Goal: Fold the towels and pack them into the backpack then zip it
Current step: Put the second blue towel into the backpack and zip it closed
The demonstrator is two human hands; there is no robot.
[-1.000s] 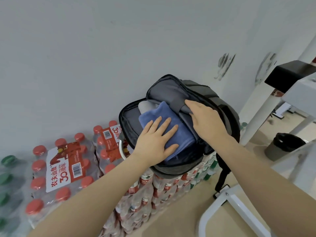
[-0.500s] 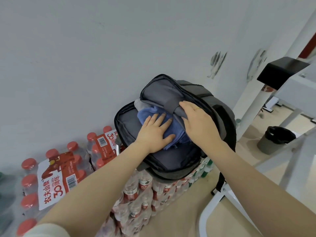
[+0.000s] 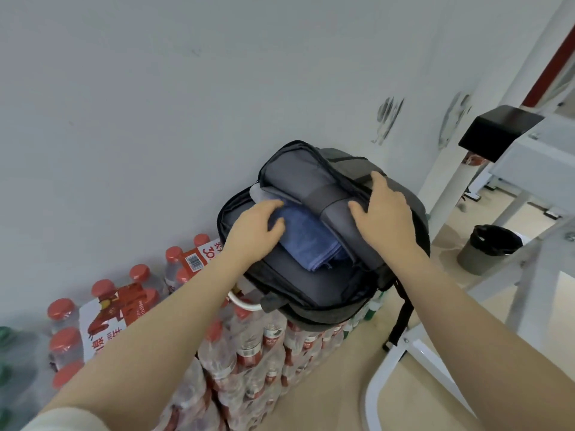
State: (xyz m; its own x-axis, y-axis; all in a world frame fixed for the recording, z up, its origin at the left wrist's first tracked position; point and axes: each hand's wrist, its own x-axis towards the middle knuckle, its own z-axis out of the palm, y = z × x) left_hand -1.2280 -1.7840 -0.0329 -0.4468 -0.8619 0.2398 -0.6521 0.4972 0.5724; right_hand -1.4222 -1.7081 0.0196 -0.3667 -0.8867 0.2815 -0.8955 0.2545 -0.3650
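Left hand [image 3: 253,231] sits on the far left corner of the blue towel [image 3: 306,236], fingers curled over its edge and gripping the cloth where it meets a grey towel [image 3: 259,194] showing just beyond. Right hand [image 3: 384,213] holds the raised flap [image 3: 314,178] of the backpack [image 3: 298,287]: thumb on the flap's inner lining, fingers wrapped over its outer zipper edge, clasping it. The blue towel lies folded inside the open main compartment, between the two hands, its near end bunched in loose layers toward the right wall of the compartment. The grey towel is mostly tucked under the flap, only a pale corner visible at the far left. The backpack is unzipped, lying on its back, its flap standing up on the far side near the wall [image 3: 155,104]. A black strap [image 3: 401,312] hangs off its right side. The pack rests on top of stacked shrink-wrapped bottles [image 3: 255,349] with red labels. More bottles with red caps [image 3: 102,287] stand to the left, lower, against the wall. To the right, a white frame [image 3: 385,368] on a tan floor, and farther right a bin [image 3: 488,247] with a black liner. A black box [image 3: 497,132] sits on a white table at far right.
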